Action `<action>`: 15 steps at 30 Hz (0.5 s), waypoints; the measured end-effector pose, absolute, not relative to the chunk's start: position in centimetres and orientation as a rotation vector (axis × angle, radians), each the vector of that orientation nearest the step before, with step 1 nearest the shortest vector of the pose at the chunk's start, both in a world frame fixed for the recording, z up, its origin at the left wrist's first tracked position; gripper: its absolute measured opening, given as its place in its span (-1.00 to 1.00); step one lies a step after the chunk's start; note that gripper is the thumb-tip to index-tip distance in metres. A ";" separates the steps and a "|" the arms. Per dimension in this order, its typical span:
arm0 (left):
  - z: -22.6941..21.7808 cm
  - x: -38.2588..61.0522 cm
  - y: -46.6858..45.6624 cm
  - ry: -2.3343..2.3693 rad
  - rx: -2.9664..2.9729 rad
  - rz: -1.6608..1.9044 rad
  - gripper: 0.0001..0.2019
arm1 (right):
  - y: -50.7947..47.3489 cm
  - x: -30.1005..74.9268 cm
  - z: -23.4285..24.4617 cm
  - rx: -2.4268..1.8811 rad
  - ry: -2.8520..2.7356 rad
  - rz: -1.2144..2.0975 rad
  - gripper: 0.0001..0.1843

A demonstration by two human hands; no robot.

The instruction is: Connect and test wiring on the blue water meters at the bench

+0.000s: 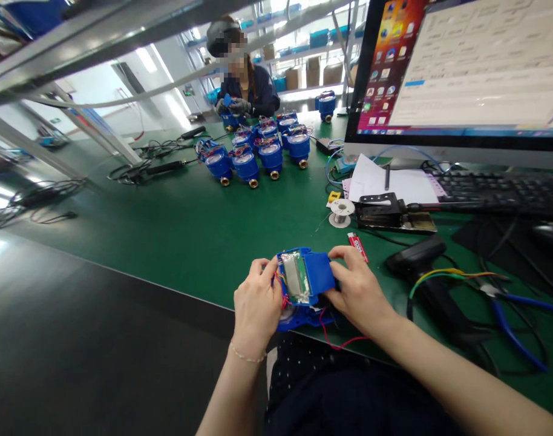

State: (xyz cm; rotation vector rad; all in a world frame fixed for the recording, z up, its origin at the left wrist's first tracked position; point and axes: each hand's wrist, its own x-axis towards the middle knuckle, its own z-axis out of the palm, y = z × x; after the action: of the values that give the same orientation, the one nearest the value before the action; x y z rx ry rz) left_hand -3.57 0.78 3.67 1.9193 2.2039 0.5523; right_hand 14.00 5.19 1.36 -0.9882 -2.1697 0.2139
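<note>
I hold a blue water meter (306, 284) at the near edge of the green table (190, 230). Its top is open and shows a silvery battery pack and red wires. My left hand (257, 303) grips the meter's left side, fingers curled round it. My right hand (356, 289) grips the right side, with fingers over a blue cover piece. A red wire hangs down from the meter towards my lap.
Several more blue meters (258, 154) stand in a cluster further back. A person in dark clothes (247, 85) works across the table. To the right are a monitor (462, 66), keyboard (498, 191), papers (385, 181), a solder spool (340, 212), a barcode scanner (417, 254) and blue-handled pliers (512, 309).
</note>
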 end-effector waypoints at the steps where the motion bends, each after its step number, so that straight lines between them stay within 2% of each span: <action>1: 3.4 -3.6 0.5 2.113 1.927 0.658 -0.65 | 5.1 13.9 1.2 -0.988 -2.140 0.231 -0.87; 3: 2.8 -3.7 0.0 1.945 1.899 0.874 -0.65 | 5.1 13.7 1.0 -0.977 -2.133 0.297 -0.75; 5: 2.2 -3.7 -0.4 1.796 1.846 1.076 -0.66 | 5.0 13.5 1.0 -0.966 -2.146 0.342 -0.72; 10: 1.3 -3.7 -0.8 1.532 1.638 1.373 -0.76 | 5.1 13.2 0.8 -1.011 -2.130 0.491 -0.72; 15: 0.3 -4.0 -0.5 1.584 1.446 1.504 -0.82 | 5.9 13.1 0.4 -0.969 -2.102 0.683 -0.83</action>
State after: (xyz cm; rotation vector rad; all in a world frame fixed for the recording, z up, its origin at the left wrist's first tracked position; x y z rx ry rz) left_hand -3.96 -0.48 0.31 1.4457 1.5837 1.5037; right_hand 13.11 5.90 0.41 -0.9691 -2.1025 0.6827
